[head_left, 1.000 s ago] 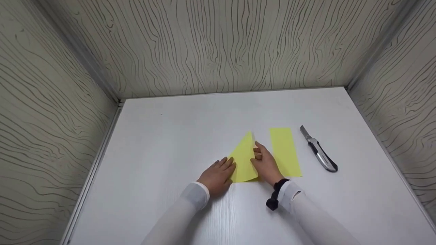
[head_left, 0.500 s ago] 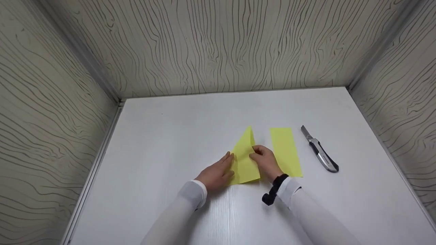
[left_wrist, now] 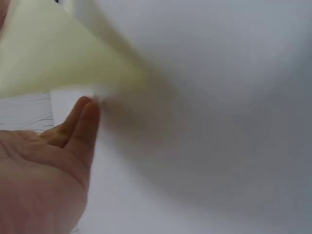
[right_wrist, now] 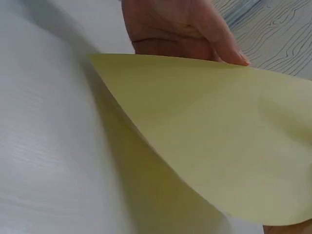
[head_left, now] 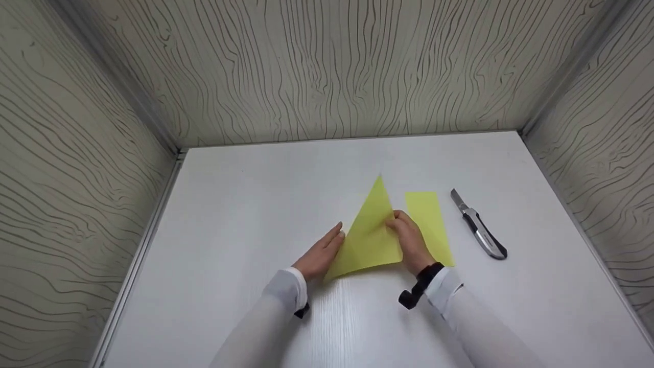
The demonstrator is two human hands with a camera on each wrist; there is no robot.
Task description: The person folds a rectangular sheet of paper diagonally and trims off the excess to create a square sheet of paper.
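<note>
Fingers [head_left: 399, 219] of the right hand [head_left: 411, 240] are curled onto the right edge of the folded yellow triangle [head_left: 372, 232] and pinch it; the sheet is raised off the white table [head_left: 265, 204] on that side, apex pointing away from the person. Fingers [left_wrist: 80, 122] of the left hand [head_left: 322, 254] are straight and held together, edge-on beside the triangle's lower left corner; the left wrist view shows the fingertips just at the paper's edge, but actual contact cannot be confirmed. In the right wrist view the triangle [right_wrist: 209, 136] curves upward above the table, with the left hand [right_wrist: 180, 29] behind it.

A yellow paper strip [head_left: 428, 225] lies flat just right of the right hand, partly covered by it. A utility knife [head_left: 479, 231] lies near the strip on its right, apart from it, blade end pointing away. Both wrists carry white sleeves [head_left: 283, 291]. Wood-grain panels [head_left: 327, 71] enclose the table on three sides.
</note>
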